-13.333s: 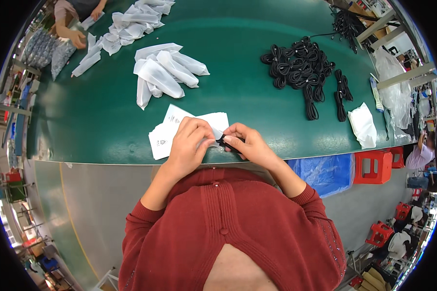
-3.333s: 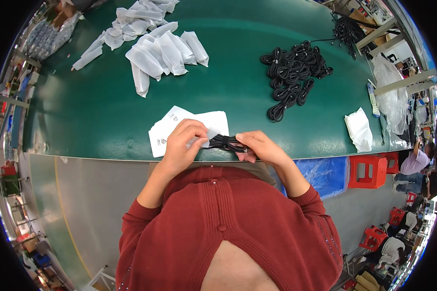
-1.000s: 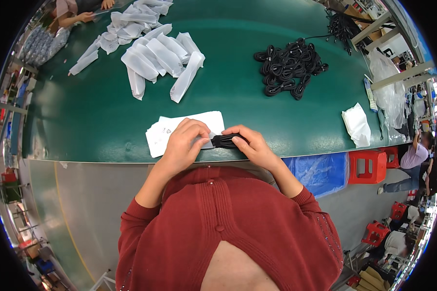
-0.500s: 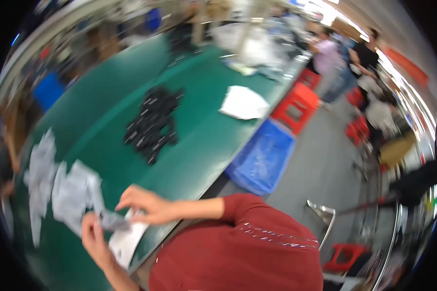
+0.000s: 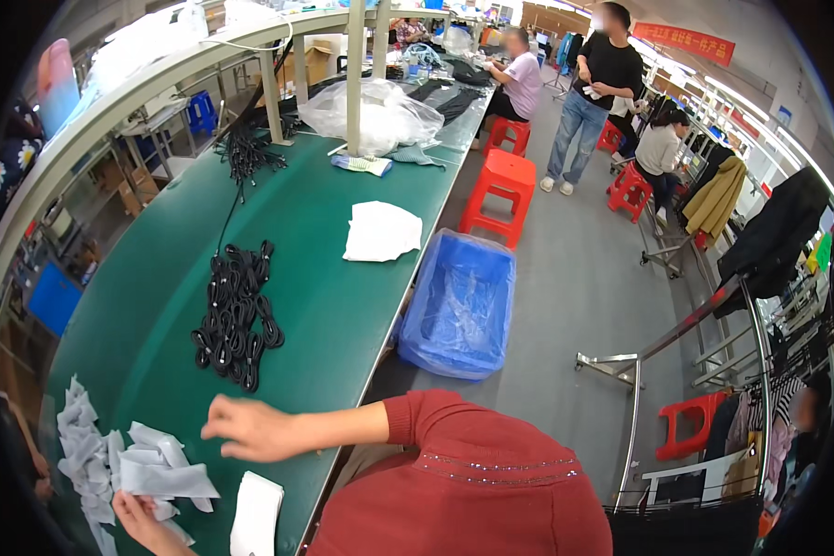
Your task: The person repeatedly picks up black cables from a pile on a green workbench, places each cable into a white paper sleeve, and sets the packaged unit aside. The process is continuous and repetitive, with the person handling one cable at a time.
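My left hand [image 5: 144, 524], at the lower left of the green table, pinches the lower edge of a frosted whitish plastic bag [image 5: 167, 479]. That bag lies above a loose heap of similar filled bags [image 5: 85, 454]; what is inside them cannot be made out. My right hand [image 5: 255, 430] hovers over the table to the right of the heap, fingers bent and a little apart, with nothing visible in them. Just below it lies a flat white stack [image 5: 256, 515], of bags or sheets. Farther up the table rests a pile of coiled black cables [image 5: 236, 320].
A white bundle [image 5: 382, 232] lies near the table's right edge, below a clear plastic bag [image 5: 375, 116]. Beside the table stand a plastic-lined blue bin [image 5: 459, 306] and red stools [image 5: 500, 190]. Metal posts [image 5: 355, 74] rise from the table. A person [image 5: 602, 74] stands in the aisle.
My hands have drawn apart. The left has moved down and left with the bag, off the white stack; the right has also left the stack, moving up and slightly left.
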A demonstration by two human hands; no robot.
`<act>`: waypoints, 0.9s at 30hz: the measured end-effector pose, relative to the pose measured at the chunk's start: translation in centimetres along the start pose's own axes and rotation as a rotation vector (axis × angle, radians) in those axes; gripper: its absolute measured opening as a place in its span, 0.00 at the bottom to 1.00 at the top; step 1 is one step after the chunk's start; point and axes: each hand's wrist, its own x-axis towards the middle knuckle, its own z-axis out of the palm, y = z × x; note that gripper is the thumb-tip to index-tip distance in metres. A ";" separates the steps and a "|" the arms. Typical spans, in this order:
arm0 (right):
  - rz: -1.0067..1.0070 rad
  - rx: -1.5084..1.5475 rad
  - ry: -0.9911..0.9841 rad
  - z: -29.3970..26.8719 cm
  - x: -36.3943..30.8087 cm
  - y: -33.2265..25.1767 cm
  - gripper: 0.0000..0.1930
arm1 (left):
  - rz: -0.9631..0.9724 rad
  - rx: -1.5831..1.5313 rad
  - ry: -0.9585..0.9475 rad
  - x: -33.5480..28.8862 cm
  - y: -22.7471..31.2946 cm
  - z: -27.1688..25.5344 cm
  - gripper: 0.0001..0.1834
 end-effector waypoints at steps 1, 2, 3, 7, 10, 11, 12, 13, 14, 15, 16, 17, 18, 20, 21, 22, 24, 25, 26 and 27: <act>0.041 -0.209 0.064 -0.2 0.4 1.0 0.20 | 0.070 0.195 0.140 -0.5 0.9 -1.0 0.15; 0.089 -0.395 0.126 -0.5 0.6 3.5 0.23 | 0.088 0.248 0.111 -0.9 0.4 -1.4 0.15; 0.213 -0.614 0.213 -1.8 0.4 4.9 0.26 | 0.097 0.273 0.057 -1.7 -2.1 -1.1 0.17; 0.606 -0.878 0.011 -4.9 -2.1 11.4 0.32 | -0.173 0.364 -0.330 -8.8 0.7 1.3 0.46; 0.421 -0.928 -0.009 -4.5 -3.7 11.9 0.28 | 0.215 0.712 -0.647 -13.1 6.4 3.3 0.54; 0.430 -0.902 -0.029 -4.6 -3.7 11.4 0.27 | 0.209 0.704 -0.677 -14.1 6.8 3.7 0.56; 0.437 -0.874 -0.045 -4.6 -3.5 10.9 0.26 | 0.148 0.793 -0.715 -14.6 7.8 4.0 0.54; 0.412 -0.861 -0.025 -4.3 -3.6 10.7 0.24 | 0.177 0.802 -0.695 -15.0 7.1 3.5 0.52; 0.388 -0.848 -0.005 -3.9 -3.6 10.5 0.22 | 0.206 0.811 -0.674 -15.5 5.5 2.9 0.50; 0.373 -0.846 0.016 -3.8 -3.8 10.3 0.20 | 0.240 0.811 -0.663 -15.3 4.7 3.0 0.48; 0.383 -0.855 0.009 -3.7 -4.0 10.1 0.20 | 0.250 0.756 -0.676 -14.9 3.9 2.8 0.43; 0.394 -0.864 0.002 -3.6 -4.2 9.9 0.19 | 0.247 0.755 -0.693 -14.8 3.5 2.7 0.43; 0.396 -0.869 -0.003 -3.5 -4.0 9.6 0.18 | 0.243 0.758 -0.699 -14.7 3.5 2.7 0.42; 0.423 -0.810 0.033 -3.7 -3.7 8.6 0.17 | 0.220 0.757 -0.699 -14.7 3.7 2.6 0.40; 0.438 -0.780 0.047 -3.9 -3.6 8.2 0.16 | 0.197 0.753 -0.691 -14.8 3.9 2.6 0.39; 0.483 -0.695 0.085 -4.1 -3.7 8.7 0.17 | 0.174 0.748 -0.684 -14.9 4.2 2.5 0.38; 0.574 -0.524 0.155 -4.6 -4.1 9.9 0.17 | 0.207 0.728 -0.640 -14.7 5.5 2.7 0.36; 0.616 -0.443 0.188 -4.7 -4.4 9.7 0.17 | 0.222 0.717 -0.618 -14.7 5.9 2.7 0.35; 0.657 -0.361 0.220 -4.9 -4.7 9.5 0.18 | 0.266 0.711 -0.518 -14.9 5.6 2.9 0.31; 0.703 -0.283 0.254 -5.1 -5.0 9.2 0.18 | 0.309 0.702 -0.422 -15.1 4.8 3.5 0.27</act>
